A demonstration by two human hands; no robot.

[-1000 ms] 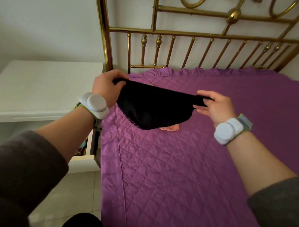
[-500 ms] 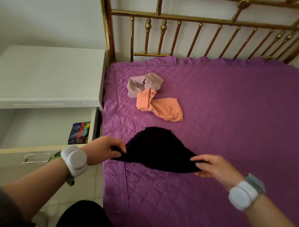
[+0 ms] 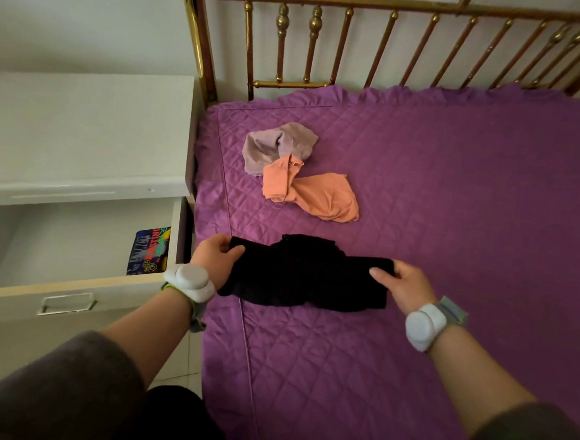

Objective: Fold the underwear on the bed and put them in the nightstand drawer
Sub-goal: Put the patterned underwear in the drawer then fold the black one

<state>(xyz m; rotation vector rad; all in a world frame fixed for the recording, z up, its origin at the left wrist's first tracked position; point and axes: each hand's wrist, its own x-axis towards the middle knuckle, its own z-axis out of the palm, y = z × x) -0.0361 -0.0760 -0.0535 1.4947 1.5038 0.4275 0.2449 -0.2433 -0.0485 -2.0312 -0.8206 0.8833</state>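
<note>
Black underwear [image 3: 306,277] lies spread on the purple quilted bed [image 3: 448,210] near its left edge. My left hand [image 3: 215,261] pinches its left end and my right hand [image 3: 400,283] pinches its right end. Beyond it lie crumpled orange underwear [image 3: 319,194] and mauve underwear [image 3: 275,146], touching each other. The white nightstand [image 3: 86,131] stands left of the bed with its drawer [image 3: 79,287] pulled out.
A colourful book [image 3: 149,250] stands at the right side of the drawer. A brass headboard [image 3: 356,39] with vertical bars closes off the far end of the bed. Pale floor tiles show between nightstand and bed.
Both hands have brought the black underwear down from mid-air, where it hid the other pieces, onto the quilt close to me. The view has tilted down and the open drawer shows.
</note>
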